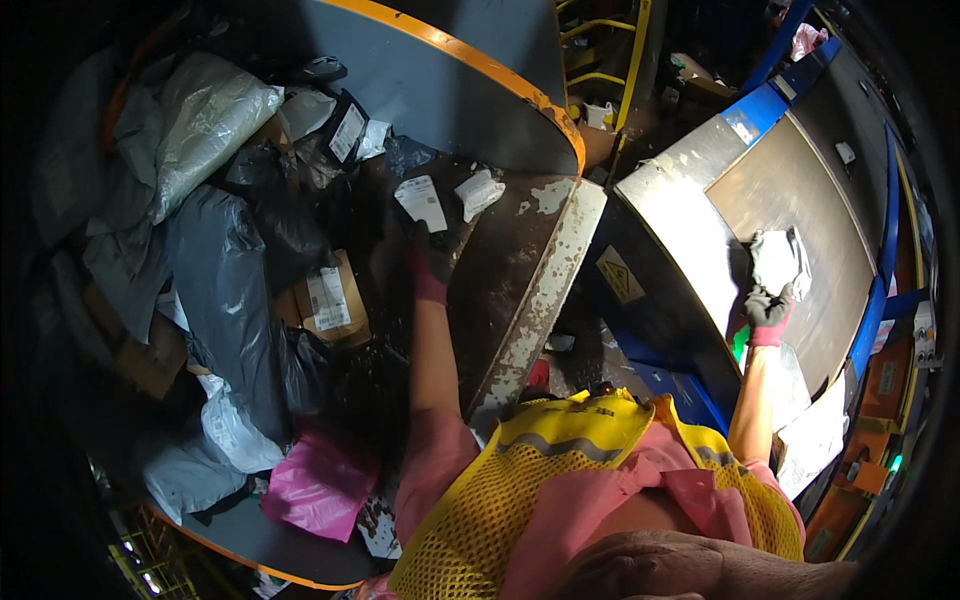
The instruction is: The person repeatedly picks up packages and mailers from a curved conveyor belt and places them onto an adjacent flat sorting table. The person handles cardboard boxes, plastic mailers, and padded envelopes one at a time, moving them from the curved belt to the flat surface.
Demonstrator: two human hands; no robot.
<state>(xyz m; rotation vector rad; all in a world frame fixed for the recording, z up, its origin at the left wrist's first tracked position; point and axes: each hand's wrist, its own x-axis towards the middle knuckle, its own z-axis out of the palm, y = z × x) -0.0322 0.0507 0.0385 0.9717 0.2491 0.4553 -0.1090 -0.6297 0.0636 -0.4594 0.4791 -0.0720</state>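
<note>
My left hand (429, 262), in a dark glove with a pink cuff, reaches over the brown sorting surface at a white labelled packet (421, 202); whether its fingers grip the packet is hard to tell. A small white plastic-wrapped parcel (479, 193) lies just right of that packet. On the right, my right hand (769, 306), gloved alike, holds the lower edge of a white plastic parcel (780, 259) above the belt conveyor (817, 180). Left of my left arm rests a brown cardboard box (334, 300) with a white label.
Grey and black plastic mailers (217, 277) are heaped at the left, with a pink bag (322, 480) near the lower rim. A chipped metal edge (540, 300) and the conveyor's metal side (682, 217) flank a gap. An orange-edged panel (465, 52) stands ahead.
</note>
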